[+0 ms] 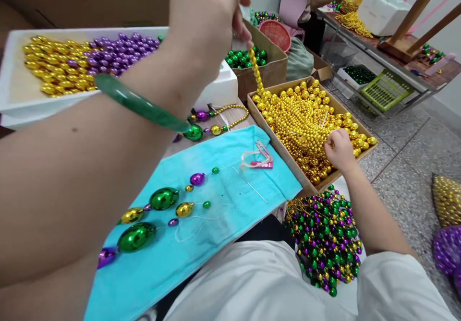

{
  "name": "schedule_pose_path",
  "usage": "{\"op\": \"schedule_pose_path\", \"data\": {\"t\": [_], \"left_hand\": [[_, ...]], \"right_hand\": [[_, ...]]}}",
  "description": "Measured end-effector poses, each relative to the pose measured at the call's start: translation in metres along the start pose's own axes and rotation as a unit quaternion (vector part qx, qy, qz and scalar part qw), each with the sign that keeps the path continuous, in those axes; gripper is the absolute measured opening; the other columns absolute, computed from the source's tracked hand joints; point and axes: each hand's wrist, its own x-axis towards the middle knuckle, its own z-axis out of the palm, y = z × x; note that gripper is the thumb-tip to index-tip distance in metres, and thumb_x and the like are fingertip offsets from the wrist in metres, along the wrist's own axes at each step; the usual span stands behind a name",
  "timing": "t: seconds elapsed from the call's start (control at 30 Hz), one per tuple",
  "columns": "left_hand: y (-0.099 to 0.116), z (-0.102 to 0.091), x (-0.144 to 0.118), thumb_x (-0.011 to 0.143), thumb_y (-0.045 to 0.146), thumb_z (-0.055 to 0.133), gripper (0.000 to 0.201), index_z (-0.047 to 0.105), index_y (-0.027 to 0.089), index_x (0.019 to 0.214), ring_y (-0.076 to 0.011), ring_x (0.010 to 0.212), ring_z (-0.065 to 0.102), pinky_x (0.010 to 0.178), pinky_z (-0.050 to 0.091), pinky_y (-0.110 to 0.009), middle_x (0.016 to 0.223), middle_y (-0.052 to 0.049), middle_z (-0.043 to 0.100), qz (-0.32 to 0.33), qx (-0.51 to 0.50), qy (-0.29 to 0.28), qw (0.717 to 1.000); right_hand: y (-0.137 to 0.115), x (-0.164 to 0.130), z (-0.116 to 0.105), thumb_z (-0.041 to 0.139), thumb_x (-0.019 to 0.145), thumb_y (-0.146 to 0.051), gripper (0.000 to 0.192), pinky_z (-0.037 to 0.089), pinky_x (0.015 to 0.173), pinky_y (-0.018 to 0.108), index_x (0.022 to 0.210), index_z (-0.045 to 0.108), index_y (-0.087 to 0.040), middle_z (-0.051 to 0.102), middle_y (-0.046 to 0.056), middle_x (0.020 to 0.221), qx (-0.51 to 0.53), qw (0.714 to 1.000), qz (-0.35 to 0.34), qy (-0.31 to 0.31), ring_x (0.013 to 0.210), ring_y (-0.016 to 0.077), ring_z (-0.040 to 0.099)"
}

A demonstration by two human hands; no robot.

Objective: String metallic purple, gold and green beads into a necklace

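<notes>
My left hand (207, 21) is raised close to the camera, a green bangle (140, 102) on its wrist. Its fingers pinch the top of a gold bead strand (257, 74) that hangs down into a cardboard box of gold beads (306, 119). My right hand (338, 149) rests in that box, fingers closed on gold strands near the front right. On the turquoise cloth (201, 225) in front of me lies a partly strung line of large green (163, 197), gold and purple beads on white thread.
A white tray (14, 90) of loose gold and purple beads stands at the back left. A box of green beads (248, 59) sits behind the gold box. A pile of mixed bead necklaces (324, 237) lies by my lap. Another person works at a far table (363, 42).
</notes>
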Motion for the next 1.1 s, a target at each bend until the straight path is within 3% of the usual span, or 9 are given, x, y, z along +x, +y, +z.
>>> {"op": "schedule_pose_path", "data": {"t": [0.1, 0.27, 0.37, 0.47, 0.53, 0.67, 0.87, 0.97, 1.1], "left_hand": [[0.001, 0.002, -0.008, 0.087, 0.009, 0.049, 0.026, 0.054, 0.022, 0.066, -0.0086, 0.054, 0.046, 0.078, 0.051, -0.054, 0.051, 0.003, 0.047, 0.051, 0.137, 0.017, 0.989], [-0.001, -0.001, -0.006, 0.090, 0.013, 0.049, 0.021, 0.054, 0.020, 0.071, -0.0076, 0.053, 0.052, 0.058, 0.052, -0.030, 0.050, 0.005, 0.050, 0.036, 0.084, 0.031, 0.995], [-0.020, 0.016, -0.017, 0.091, 0.011, 0.048, 0.022, 0.052, 0.019, 0.071, -0.0093, 0.055, 0.058, 0.054, 0.051, -0.027, 0.055, 0.004, 0.055, -0.029, 0.028, 0.002, 0.999], [-0.046, 0.044, -0.031, 0.092, 0.011, 0.046, 0.023, 0.049, 0.018, 0.070, -0.0074, 0.057, 0.058, 0.060, 0.052, -0.025, 0.058, 0.004, 0.055, -0.113, -0.053, -0.022, 0.992], [-0.063, 0.063, -0.036, 0.093, 0.014, 0.045, 0.021, 0.050, 0.017, 0.073, -0.0074, 0.063, 0.061, 0.066, 0.053, -0.024, 0.063, 0.003, 0.055, -0.158, -0.119, -0.033, 0.980], [-0.091, 0.092, -0.037, 0.094, 0.018, 0.043, 0.019, 0.052, 0.017, 0.077, -0.0081, 0.073, 0.063, 0.074, 0.052, -0.024, 0.071, 0.001, 0.057, -0.192, -0.224, -0.036, 0.955], [-0.144, 0.120, -0.050, 0.085, 0.009, 0.051, 0.017, 0.054, 0.014, 0.069, -0.0053, 0.058, 0.053, 0.064, 0.047, -0.022, 0.072, -0.001, 0.055, -0.261, -0.144, -0.033, 0.954], [-0.159, 0.125, -0.057, 0.085, 0.009, 0.049, 0.019, 0.053, 0.014, 0.067, -0.0050, 0.056, 0.049, 0.058, 0.044, -0.021, 0.071, -0.001, 0.054, -0.263, -0.116, -0.040, 0.957], [-0.158, 0.126, -0.059, 0.084, 0.008, 0.049, 0.018, 0.051, 0.014, 0.067, -0.0043, 0.055, 0.045, 0.052, 0.037, -0.017, 0.069, 0.001, 0.049, -0.267, -0.094, -0.086, 0.955]], "right_hand": [[0.001, 0.024, -0.020, 0.046, 0.068, -0.006, 0.016, 0.041, 0.067, 0.032, 0.069, 0.043, -0.022, 0.052, 0.005, 0.077, 0.083, 0.995, -0.001, -0.064, 0.074, 0.0194, 0.050], [-0.002, 0.054, -0.034, 0.045, 0.069, -0.007, 0.017, 0.043, 0.073, 0.032, 0.069, 0.055, -0.020, 0.059, 0.006, 0.080, 0.105, 0.991, -0.018, -0.081, 0.078, 0.0192, 0.056], [-0.006, 0.062, -0.021, 0.045, 0.075, -0.010, 0.017, 0.045, 0.079, 0.033, 0.073, 0.059, -0.021, 0.062, 0.006, 0.085, 0.124, 0.992, -0.008, -0.031, 0.083, 0.0197, 0.058], [-0.012, 0.062, 0.000, 0.055, 0.079, -0.024, 0.008, 0.049, 0.075, 0.034, 0.084, 0.060, -0.021, 0.063, 0.006, 0.087, 0.170, 0.981, 0.074, 0.055, 0.080, 0.0196, 0.059], [-0.018, 0.059, 0.014, 0.063, 0.076, -0.035, 0.018, 0.051, 0.068, 0.034, 0.085, 0.060, -0.020, 0.063, 0.006, 0.082, 0.223, 0.957, 0.161, 0.094, 0.075, 0.0198, 0.060], [-0.029, 0.054, 0.027, 0.063, 0.075, -0.047, 0.029, 0.055, 0.061, 0.034, 0.077, 0.067, -0.019, 0.068, 0.006, 0.080, 0.376, 0.884, 0.267, 0.074, 0.075, 0.0212, 0.064], [-0.033, 0.052, 0.026, 0.065, 0.072, -0.046, 0.040, 0.055, 0.065, 0.031, 0.100, 0.075, -0.019, 0.072, 0.006, 0.104, 0.432, 0.863, 0.246, 0.088, 0.091, 0.0213, 0.064], [-0.034, 0.051, 0.026, 0.066, 0.069, -0.042, 0.040, 0.049, 0.059, 0.028, 0.100, 0.075, -0.019, 0.073, 0.004, 0.095, 0.440, 0.854, 0.260, 0.096, 0.078, 0.0175, 0.061], [-0.038, 0.056, 0.025, 0.067, 0.064, -0.040, 0.033, 0.041, 0.055, 0.025, 0.085, 0.076, -0.016, 0.068, 0.001, 0.074, 0.453, 0.842, 0.283, 0.070, 0.063, 0.0126, 0.053]]}}
